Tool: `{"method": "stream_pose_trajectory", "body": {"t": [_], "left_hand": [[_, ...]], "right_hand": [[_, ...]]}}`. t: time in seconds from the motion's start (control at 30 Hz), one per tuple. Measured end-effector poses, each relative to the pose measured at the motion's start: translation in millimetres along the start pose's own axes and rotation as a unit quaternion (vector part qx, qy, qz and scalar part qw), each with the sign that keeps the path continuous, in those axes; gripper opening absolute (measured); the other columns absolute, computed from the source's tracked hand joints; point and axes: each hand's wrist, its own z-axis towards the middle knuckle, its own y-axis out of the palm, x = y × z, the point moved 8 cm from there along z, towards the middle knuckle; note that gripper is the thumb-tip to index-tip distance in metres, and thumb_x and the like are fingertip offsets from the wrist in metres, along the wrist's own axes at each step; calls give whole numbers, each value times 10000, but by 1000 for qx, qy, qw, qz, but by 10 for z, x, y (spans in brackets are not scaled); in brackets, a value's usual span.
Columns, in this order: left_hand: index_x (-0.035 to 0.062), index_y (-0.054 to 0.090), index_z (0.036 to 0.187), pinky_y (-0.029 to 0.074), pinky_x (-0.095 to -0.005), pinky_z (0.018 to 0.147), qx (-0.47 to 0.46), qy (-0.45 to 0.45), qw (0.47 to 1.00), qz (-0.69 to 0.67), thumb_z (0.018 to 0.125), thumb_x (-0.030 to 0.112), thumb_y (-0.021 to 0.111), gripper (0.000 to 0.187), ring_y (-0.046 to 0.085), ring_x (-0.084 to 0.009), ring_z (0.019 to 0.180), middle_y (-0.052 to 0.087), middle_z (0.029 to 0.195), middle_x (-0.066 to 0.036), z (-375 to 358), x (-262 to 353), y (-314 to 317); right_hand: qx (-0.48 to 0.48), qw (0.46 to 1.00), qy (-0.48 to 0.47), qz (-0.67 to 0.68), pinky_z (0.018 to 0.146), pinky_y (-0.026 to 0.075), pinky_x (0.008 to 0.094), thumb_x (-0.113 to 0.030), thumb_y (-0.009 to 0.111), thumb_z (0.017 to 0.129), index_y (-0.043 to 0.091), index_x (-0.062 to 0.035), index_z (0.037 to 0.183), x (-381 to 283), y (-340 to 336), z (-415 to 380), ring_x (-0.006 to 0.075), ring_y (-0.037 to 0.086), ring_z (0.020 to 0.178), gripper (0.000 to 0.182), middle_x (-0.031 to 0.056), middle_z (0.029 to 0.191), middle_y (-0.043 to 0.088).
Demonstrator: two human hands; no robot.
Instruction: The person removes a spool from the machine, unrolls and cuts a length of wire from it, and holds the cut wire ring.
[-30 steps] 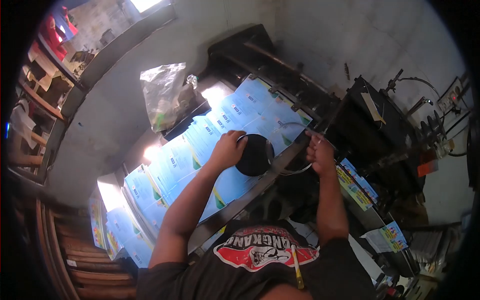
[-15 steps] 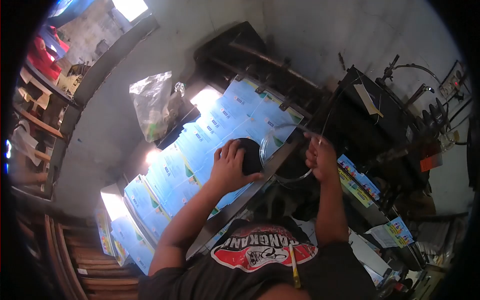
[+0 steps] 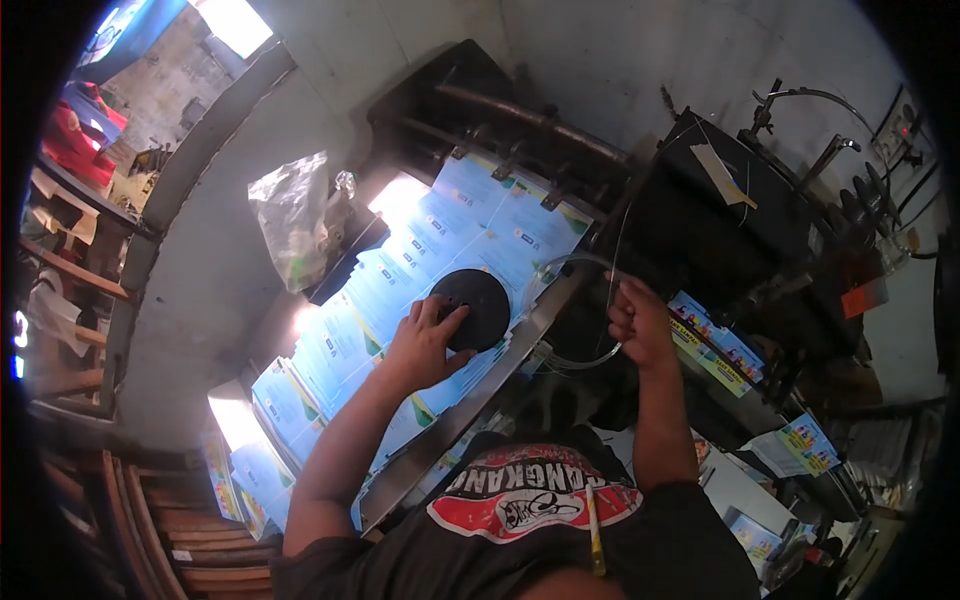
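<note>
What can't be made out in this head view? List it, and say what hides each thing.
Lower-left rim of the black disc: head view, covered by the left grip.
A stretch of the clear loop: head view, hidden inside the right grip.
Small print on the blue sheets: head view, too small to read.
Lowest part of the wooden boards: head view, cut off by the bottom edge.

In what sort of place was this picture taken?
Probably a printing workshop: blue printed sheets overlap in rows, more colourful prints lie to the right, and what looks like dark machinery stands nearby.
</note>
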Motion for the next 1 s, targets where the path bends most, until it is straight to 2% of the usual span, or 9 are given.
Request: {"method": "stream_pose_trajectory", "body": {"t": [0.2, 0.37, 0.47, 0.5, 0.57, 0.67, 0.77, 0.87, 1.0], "left_hand": [[127, 547, 1218, 447, -416, 963, -101, 95, 989, -50, 641, 200, 766, 622, 423, -363, 1170, 411, 1275, -177, 101, -35, -43], [127, 548, 1202, 400, -421, 1027, -203, 168, 962, -67, 572, 108, 754, 663, 297, -382, 1319, 352, 1371, -184, 67, 90, 36], [123, 557, 1200, 334, -443, 1075, -146, 177, 971, 60, 593, 163, 775, 646, 270, -385, 1349, 304, 1427, -207, 19, 169, 16], [123, 557, 1200, 334, -443, 1075, -148, 179, 971, 60, 593, 163, 775, 646, 270, -385, 1349, 304, 1427, -207, -23, 289, 33], [100, 601, 1145, 275, -450, 1108, -112, 73, 990, 39, 684, 252, 762, 511, 262, -384, 1355, 269, 1465, -206, -51, 397, -7], [77, 631, 1113, 284, -439, 1103, -86, 51, 995, -1, 721, 351, 751, 493, 255, -381, 1363, 280, 1464, -207, -50, 316, 93], [51, 644, 1082, 298, -434, 1096, -108, 102, 985, -82, 728, 351, 749, 476, 263, -364, 1365, 298, 1456, -203, -52, 113, 132], [40, 613, 1079, 352, -407, 1063, -91, 149, 982, -68, 732, 292, 763, 454, 332, -372, 1324, 340, 1420, -205, -61, 255, 68], [36, 527, 1106, 368, -404, 1045, -73, 106, 970, -205, 764, 239, 724, 444, 357, -372, 1306, 387, 1389, -191, -13, 227, 77]], "right_hand": [[-21, 1000, 5, 8, 409, 191, 189, -203, 484, 949, 565, -73, 1120, 78, 128, 61, 34, 246, 470, 230, -62, 640, 300], [-9, 1000, -30, 1, 426, 207, 207, -202, 464, 964, 560, -48, 1130, 18, 235, 80, 44, 253, 483, 246, -54, 651, 302], [-24, 998, -63, -15, 430, 209, 209, -202, 464, 966, 565, -55, 1130, -34, 288, 143, 45, 255, 484, 243, -54, 655, 303], [-23, 998, -63, -16, 428, 207, 211, -197, 462, 966, 567, -55, 1132, -40, 307, 138, 45, 253, 482, 242, -53, 656, 305], [-22, 998, -61, -18, 426, 204, 213, -191, 460, 967, 569, -55, 1134, -31, 293, 138, 45, 252, 481, 242, -52, 657, 306], [-29, 997, -71, -12, 419, 200, 213, -182, 457, 967, 571, -48, 1138, -32, 235, 204, 46, 246, 476, 245, -51, 654, 305], [-19, 997, -70, -12, 414, 197, 213, -179, 457, 967, 568, -43, 1141, -49, 202, 230, 44, 243, 472, 247, -52, 648, 301], [-34, 998, -49, -11, 413, 196, 210, -178, 456, 968, 571, -46, 1129, 29, 335, 274, 43, 245, 472, 238, -54, 643, 302], [-62, 998, -20, -2, 407, 200, 211, -184, 460, 967, 577, -49, 1112, 221, 617, 522, 42, 249, 468, 230, -55, 639, 309]]}}
